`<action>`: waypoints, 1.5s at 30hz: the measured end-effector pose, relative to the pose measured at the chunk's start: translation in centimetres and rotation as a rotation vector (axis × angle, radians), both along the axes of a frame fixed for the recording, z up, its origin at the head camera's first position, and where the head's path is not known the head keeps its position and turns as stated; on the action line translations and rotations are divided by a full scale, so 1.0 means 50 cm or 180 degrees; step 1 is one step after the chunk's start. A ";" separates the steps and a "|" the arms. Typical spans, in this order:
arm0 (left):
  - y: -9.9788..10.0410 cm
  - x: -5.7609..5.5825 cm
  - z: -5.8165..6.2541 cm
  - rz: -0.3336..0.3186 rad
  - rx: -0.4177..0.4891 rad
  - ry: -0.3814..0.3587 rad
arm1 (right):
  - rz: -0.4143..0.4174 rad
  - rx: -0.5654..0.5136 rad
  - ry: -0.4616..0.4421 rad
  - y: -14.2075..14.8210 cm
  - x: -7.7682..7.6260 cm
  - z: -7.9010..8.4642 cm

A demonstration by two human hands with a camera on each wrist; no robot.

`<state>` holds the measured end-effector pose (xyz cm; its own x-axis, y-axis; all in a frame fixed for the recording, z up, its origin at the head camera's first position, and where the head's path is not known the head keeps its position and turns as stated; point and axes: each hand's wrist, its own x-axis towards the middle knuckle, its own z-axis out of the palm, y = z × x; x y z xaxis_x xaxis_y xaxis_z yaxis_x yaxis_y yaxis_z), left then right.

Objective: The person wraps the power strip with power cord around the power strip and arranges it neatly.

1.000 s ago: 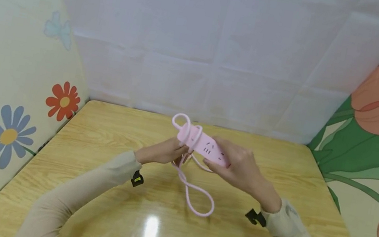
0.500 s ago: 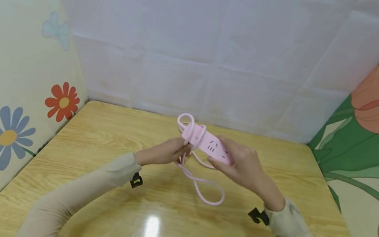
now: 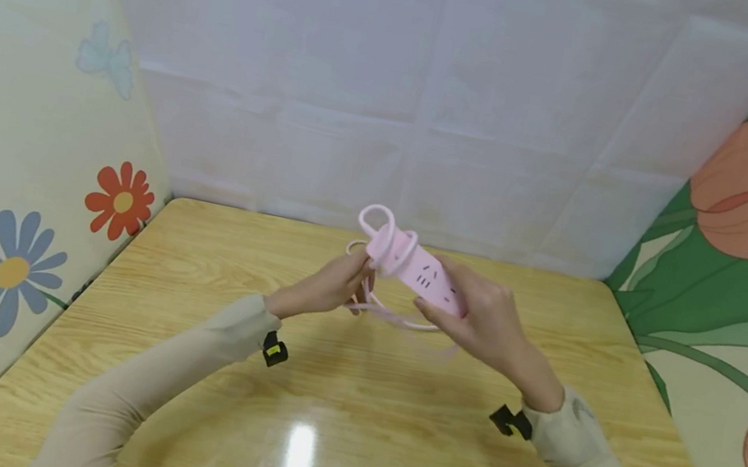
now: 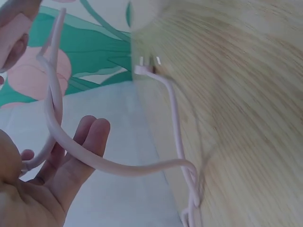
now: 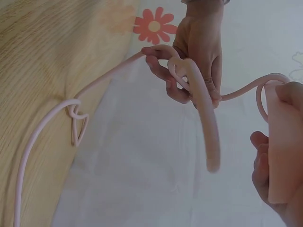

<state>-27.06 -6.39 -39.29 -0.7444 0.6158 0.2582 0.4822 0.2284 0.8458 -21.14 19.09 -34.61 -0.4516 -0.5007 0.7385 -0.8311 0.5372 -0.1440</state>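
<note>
My right hand (image 3: 490,317) grips the near right end of a pink power strip (image 3: 412,260), held tilted above the table with its sockets facing up. A pink cord (image 4: 128,169) is wound around the strip's far left end and loops out past it. At that end my left hand (image 3: 333,283) holds the cord between thumb and fingers; in the left wrist view the cord crosses its fingers. A loose loop hangs near the hands, blurred in the head view. The plug (image 4: 143,70) shows in the left wrist view, prongs pointing away, close to the wooden surface.
The wooden table (image 3: 198,420) spreads under both arms, with a bright reflection near the front. A white cloth (image 3: 341,77) hangs behind it. Floral panels stand at left and right. Each wrist carries a small black mount (image 3: 274,349).
The left hand has shifted slightly up along the strip's end. The hanging cord loop, low in front earlier, has swung up towards the hands. The strip has moved a little right and up.
</note>
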 end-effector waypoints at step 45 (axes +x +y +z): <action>0.013 0.003 0.102 0.0437 0.1258 0.1954 | 0.0676 0.0115 -0.0646 0.011 0.025 0.021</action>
